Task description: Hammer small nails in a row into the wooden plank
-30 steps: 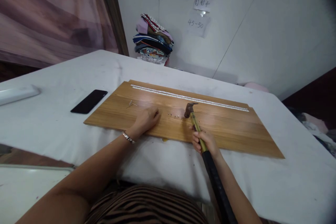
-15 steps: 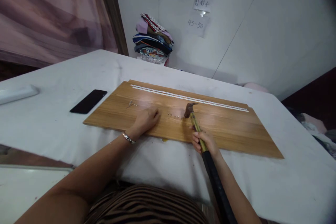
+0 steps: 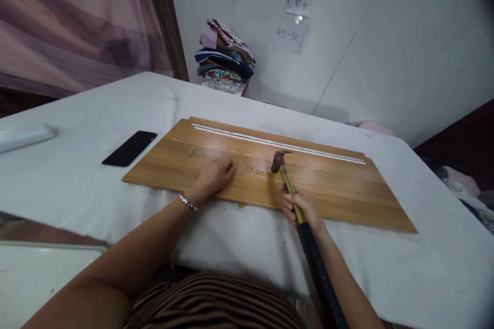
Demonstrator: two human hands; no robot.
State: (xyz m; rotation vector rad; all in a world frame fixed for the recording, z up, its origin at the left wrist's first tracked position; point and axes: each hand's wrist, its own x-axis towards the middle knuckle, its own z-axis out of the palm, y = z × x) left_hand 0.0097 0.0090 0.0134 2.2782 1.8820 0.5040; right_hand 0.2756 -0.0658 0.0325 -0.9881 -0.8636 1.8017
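Right hand [image 3: 301, 208]: grip closed around the handle of the claw hammer [image 3: 310, 247], below the head. The hammer extends over the near edge of the counter [image 3: 432, 195]; its head is positioned over the middle of the wooden board [image 3: 347, 190], claw directed toward the counter's right edge. Contact between head and board cannot be determined.

Left hand [image 3: 213, 175]: rests on the board, fingers curled inward. Whether this grip pinches anything cannot be determined. A bracelet [image 3: 189, 202] is fitted at the wrist.

Board: lies flat on the counter, long sides running between the counter's left and right edges. Small studs [image 3: 257, 170] form a row between the left hand and the hammer head. Loose nails [image 3: 192, 152] lie on the board, toward the counter's left edge. Two white graduated strips [image 3: 270, 142] run parallel along the board's side facing the counter's far edge.

Surroundings: a black phone [image 3: 130, 148] lies just beside the board, on the side of the counter's left edge. A stack of folded cloth [image 3: 226, 59] stands by the far edge.
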